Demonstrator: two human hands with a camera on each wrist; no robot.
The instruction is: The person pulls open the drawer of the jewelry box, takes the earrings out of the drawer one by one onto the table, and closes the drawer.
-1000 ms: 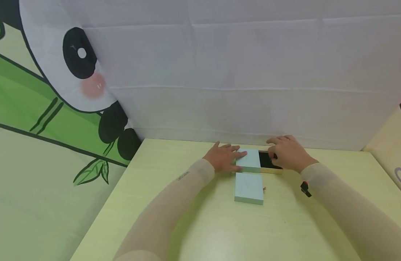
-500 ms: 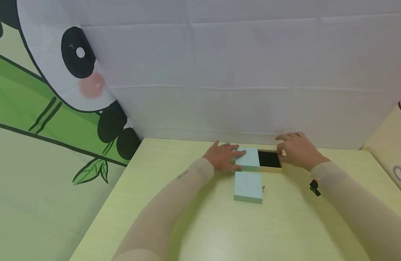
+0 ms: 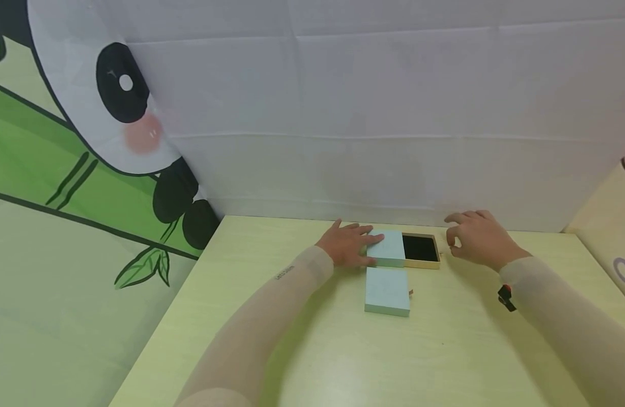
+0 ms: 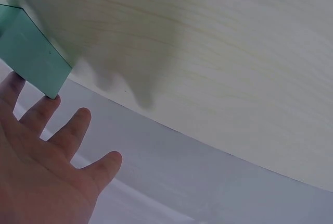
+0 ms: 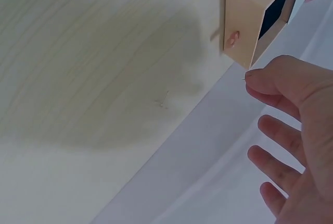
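Observation:
With fingers spread, my left hand (image 3: 345, 246) lies against the left side of a pale-blue drawer box (image 3: 392, 250), one fingertip over its top. The box's cream drawer (image 3: 422, 264) sticks out to the right, showing a black lining (image 3: 419, 248). A pinkish ribbon pull (image 5: 233, 39) is on the drawer's end. My right hand (image 3: 479, 239) is just right of the drawer, thumb and forefinger pinched together, other fingers apart. At their tips a tiny pale bit (image 5: 244, 79) shows; what it belongs to, I cannot tell. Directly in front lies a second pale-blue box (image 3: 386, 289), closed.
The boxes stand near the back of a light wooden table (image 3: 470, 350). A white cloth (image 3: 312, 113) hangs behind it, with a cartoon panda print (image 3: 121, 82) at left. A faint small mark (image 5: 162, 103) shows on the tabletop in the right wrist view.
My right hand has moved from over the drawer to the right, away from it, uncovering the black lining. The left hand and both boxes have stayed in place.

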